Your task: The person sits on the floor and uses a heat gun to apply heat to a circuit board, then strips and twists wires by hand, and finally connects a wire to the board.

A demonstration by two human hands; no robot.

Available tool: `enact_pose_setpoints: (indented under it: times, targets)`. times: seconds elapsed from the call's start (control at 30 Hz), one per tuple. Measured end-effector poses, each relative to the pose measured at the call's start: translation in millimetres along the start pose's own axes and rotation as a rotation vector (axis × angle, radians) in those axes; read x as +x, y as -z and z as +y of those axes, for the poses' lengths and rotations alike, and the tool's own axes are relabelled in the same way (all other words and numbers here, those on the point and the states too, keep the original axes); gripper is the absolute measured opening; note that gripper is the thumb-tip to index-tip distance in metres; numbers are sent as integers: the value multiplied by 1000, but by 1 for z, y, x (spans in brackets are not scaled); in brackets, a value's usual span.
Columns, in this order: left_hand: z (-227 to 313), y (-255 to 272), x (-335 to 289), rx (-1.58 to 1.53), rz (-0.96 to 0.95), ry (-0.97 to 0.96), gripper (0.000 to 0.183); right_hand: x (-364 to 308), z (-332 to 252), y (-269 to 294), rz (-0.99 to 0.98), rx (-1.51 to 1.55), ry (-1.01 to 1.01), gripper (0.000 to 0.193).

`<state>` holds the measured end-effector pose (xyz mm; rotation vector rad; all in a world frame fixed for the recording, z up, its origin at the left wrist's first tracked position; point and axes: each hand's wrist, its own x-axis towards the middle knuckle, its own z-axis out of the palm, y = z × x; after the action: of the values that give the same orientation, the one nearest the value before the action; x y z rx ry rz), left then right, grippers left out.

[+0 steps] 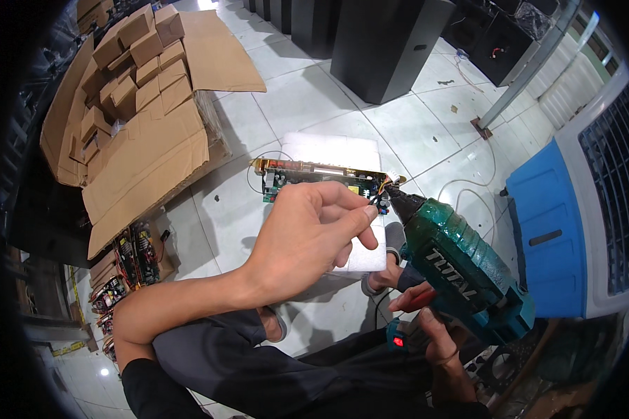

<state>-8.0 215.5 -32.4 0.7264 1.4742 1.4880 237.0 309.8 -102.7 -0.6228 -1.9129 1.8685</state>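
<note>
A green circuit board (307, 176) in a gold-coloured metal frame lies on a white foam block (332, 150) on the tiled floor. My left hand (311, 230) hovers over the board's right end, its fingertips pinched on small wires beside a white connector (393, 177). My right hand (433, 328) grips the handle of a dark green cordless screwdriver (461, 269), one finger on its red trigger. The screwdriver's black tip (391, 190) points at the board's right end, next to my left fingertips.
A large flattened cardboard box holding several small brown cartons (129, 77) sits at the left. More circuit boards (129, 258) lie below it. Black speaker cabinets (388, 42) stand behind. A blue and white air cooler (580, 209) stands at the right. My knees are bent below.
</note>
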Motion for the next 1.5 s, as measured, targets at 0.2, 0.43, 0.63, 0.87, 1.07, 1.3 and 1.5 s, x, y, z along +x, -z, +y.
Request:
enact_pose_setpoints:
  times: [0.2, 0.43, 0.63, 0.87, 1.07, 1.3, 1.5]
  targets:
    - [1, 0, 0, -14, 0, 40, 21, 1, 2, -1, -5, 31, 45, 32]
    - [0, 1, 0, -25, -2, 35, 26, -1, -13, -10, 29, -84, -110, 41]
    - [2, 0, -1, -20, -2, 36, 26, -1, -7, -7, 42, -53, -102, 42]
    - [2, 1, 0, -33, 15, 57, 19, -1, -10, -8, 50, -62, -118, 41]
    - [-1, 2, 0, -36, 35, 22, 18, 1, -13, -10, 52, -59, -138, 42]
    - [1, 0, 0, 5, 44, 49, 18, 0, -3, -6, 67, 35, -70, 35]
    - [0, -1, 0, 27, 44, 51, 18, 2, 1, -3, 53, -16, -5, 27]
